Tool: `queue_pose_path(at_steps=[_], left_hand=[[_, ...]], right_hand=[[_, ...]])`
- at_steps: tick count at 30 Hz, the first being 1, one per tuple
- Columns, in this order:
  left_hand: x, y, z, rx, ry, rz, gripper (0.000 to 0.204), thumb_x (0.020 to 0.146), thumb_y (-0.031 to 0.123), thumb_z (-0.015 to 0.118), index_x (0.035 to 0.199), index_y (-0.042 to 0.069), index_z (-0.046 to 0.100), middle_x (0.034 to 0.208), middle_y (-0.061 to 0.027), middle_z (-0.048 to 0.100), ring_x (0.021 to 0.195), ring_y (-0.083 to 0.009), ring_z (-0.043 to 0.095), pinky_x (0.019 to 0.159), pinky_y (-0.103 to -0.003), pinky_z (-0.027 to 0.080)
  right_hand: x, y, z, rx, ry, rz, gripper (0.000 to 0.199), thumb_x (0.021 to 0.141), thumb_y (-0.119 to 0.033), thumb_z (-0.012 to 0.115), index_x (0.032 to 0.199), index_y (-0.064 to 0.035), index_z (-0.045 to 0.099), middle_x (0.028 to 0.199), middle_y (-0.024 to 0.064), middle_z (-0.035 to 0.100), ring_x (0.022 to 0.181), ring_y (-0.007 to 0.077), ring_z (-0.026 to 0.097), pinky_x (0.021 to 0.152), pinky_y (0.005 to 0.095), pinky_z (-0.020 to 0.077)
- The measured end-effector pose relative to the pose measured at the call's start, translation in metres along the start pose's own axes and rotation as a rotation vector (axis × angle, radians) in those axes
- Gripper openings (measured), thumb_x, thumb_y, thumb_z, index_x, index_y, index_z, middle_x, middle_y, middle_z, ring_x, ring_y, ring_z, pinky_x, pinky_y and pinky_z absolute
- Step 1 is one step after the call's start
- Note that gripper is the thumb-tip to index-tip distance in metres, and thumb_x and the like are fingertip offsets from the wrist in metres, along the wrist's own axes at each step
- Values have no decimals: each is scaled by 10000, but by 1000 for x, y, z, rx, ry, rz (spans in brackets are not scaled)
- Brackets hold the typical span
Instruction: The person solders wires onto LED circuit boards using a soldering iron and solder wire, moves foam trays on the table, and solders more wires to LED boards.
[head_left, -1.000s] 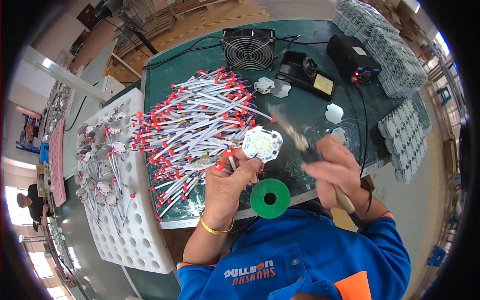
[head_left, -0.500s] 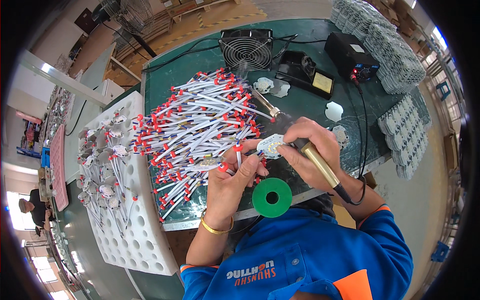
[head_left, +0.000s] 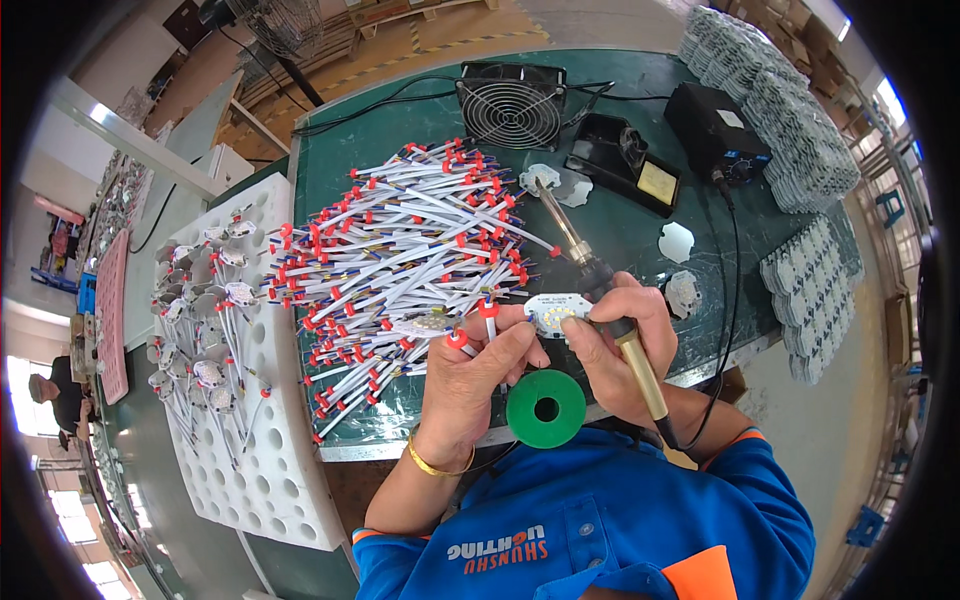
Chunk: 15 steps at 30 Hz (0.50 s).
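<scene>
My right hand (head_left: 630,345) is closed round a soldering iron (head_left: 643,372) whose hot end points away to the far left. Its thumb and forefinger also pinch a white LED circuit board (head_left: 545,305) by its right edge. My left hand (head_left: 470,375) is closed on white cables with red collars (head_left: 489,310), held against the left side of that board. Another LED board (head_left: 428,322) sticks out left of these fingers. Whether the cable touches the pinched board is hidden by the fingertips. A green solder spool (head_left: 528,412) sits just below, between both hands.
A large pile of white cables (head_left: 400,240) covers the left of the green table. Beyond stand a small fan (head_left: 512,115), an iron stand with sponge (head_left: 625,165) and a black soldering station (head_left: 715,130). Boards are stacked right (head_left: 810,290); a white holed rack (head_left: 270,440) holds wired boards.
The view has shifted slightly. The soldering iron's tip has swung a little right, and the pinched board sits flatter. Both hands keep their hold.
</scene>
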<state>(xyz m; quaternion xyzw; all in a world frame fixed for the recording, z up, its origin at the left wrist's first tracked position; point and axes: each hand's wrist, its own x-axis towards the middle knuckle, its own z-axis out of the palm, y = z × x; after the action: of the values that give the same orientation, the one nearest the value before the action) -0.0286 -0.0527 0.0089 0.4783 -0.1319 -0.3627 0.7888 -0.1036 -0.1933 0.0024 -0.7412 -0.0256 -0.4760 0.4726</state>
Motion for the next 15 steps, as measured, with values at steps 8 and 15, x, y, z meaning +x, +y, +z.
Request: queue_pose_path(at_steps=[8,15], left_hand=[[-1,0,8,-10,58,-38,167,853,84,576,1008,57,631,692,-86,635,575,-91,533,506,-203,360],[-3,1,12,-63,78,-53,155,844,85,591,990,65,640,692,-75,641,570,-83,531,503,-189,364]], right_hand=[[-18,0,6,34,70,93,281,735,51,674,894,-40,461,689,80,522,553,134,440,458,249,343],[-23,2,13,37,109,30,306,746,36,678,923,-35,438,741,107,534,590,151,467,477,262,376]])
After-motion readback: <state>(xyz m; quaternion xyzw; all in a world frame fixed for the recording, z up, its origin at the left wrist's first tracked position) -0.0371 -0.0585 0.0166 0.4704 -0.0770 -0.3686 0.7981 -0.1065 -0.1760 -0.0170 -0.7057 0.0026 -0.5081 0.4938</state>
